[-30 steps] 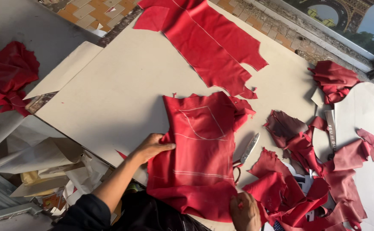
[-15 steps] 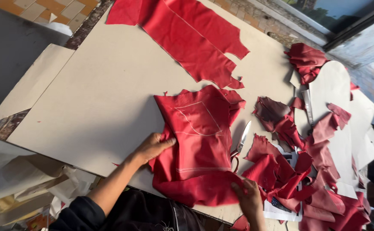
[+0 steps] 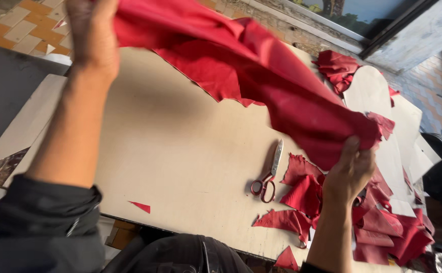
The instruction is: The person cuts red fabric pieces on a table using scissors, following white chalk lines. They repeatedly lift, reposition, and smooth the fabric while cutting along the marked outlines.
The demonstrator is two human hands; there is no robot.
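Lifting step: my left hand (image 3: 92, 38), fingers closed, grips one end of the red leather piece (image 3: 251, 71) held above the work board (image 3: 180, 151); red-handled scissors (image 3: 267, 174) lie below; my right hand (image 3: 350, 172) pinches the other end. Setting it down would, I judge, call for flat spreading.

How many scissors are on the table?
1. The scissors with red handles lie on the pale board, left of the red scraps. More could be hidden under the scraps or the big red piece.
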